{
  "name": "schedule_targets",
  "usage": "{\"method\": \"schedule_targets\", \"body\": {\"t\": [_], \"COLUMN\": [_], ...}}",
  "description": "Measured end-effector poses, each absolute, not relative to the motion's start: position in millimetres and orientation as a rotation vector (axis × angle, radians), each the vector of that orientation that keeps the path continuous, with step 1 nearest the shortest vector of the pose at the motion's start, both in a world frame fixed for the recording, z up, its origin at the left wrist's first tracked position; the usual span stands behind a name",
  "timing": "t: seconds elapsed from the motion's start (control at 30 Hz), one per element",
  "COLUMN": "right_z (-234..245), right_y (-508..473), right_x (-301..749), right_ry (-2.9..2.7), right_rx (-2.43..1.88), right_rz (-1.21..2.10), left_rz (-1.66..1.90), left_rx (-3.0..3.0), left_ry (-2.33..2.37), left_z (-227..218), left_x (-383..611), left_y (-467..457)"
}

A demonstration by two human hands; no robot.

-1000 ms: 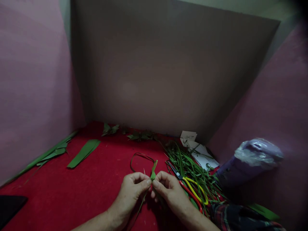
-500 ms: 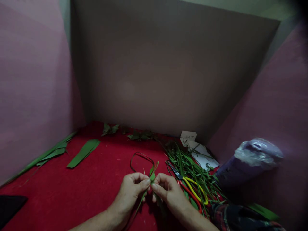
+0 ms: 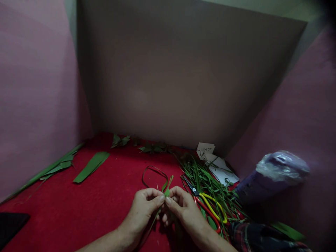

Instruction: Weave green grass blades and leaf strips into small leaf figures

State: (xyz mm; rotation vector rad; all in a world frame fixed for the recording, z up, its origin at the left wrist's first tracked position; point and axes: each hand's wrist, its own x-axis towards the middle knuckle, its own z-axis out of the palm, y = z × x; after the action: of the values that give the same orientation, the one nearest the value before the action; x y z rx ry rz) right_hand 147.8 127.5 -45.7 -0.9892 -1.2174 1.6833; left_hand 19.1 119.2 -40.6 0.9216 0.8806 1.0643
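Between my two hands is a green leaf strip (image 3: 167, 192), folded and pinched at the fingertips. My left hand (image 3: 144, 208) is closed on it, thumb against forefinger. Thumb and fingers of my right hand (image 3: 182, 205) pinch the same strip from the other side, the thumbs nearly meeting. A thin dark end of leaf loops (image 3: 154, 168) above the left fingers, and another narrow end hangs below toward my wrist. Much of the folded part is hidden by the fingers. Right of my right hand lie scissors (image 3: 206, 203) with red and yellow handles, blades slightly apart.
A heap of green leaf scraps (image 3: 207, 178) spreads under and beyond the scissors, near white paper (image 3: 220, 169). A wide leaf piece (image 3: 91, 167) rests on the red cloth (image 3: 115, 189). Folded leaf shapes (image 3: 153, 147) line the back wall. A purple plastic-wrapped roll (image 3: 273, 175) stands at right.
The folded leaf between my fingertips has turned slightly, and less of it shows. My right-hand fingers have shifted a little beneath it. Everything else stays where it was.
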Motion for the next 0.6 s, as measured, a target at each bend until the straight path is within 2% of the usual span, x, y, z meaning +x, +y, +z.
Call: {"method": "schedule_targets", "body": {"t": [0.27,0.47,0.6], "right_z": [-44.8,-52.4,-51.8], "right_y": [127.4,128.1,125.0], "right_x": [152.8,154.6,151.7], "right_ry": [-1.26,-1.467,-1.435], "right_rx": [-1.098,-1.13,-1.132], "right_rz": [1.612,1.354,1.402], "left_rz": [1.058,1.033,1.058], "left_rx": [0.961,0.949,0.952], "left_ry": [0.94,1.061,1.065], "left_z": [-39.0,-40.9,-41.5], "left_x": [17.6,17.2,18.2], "left_y": [118.2,120.7,120.7]}}
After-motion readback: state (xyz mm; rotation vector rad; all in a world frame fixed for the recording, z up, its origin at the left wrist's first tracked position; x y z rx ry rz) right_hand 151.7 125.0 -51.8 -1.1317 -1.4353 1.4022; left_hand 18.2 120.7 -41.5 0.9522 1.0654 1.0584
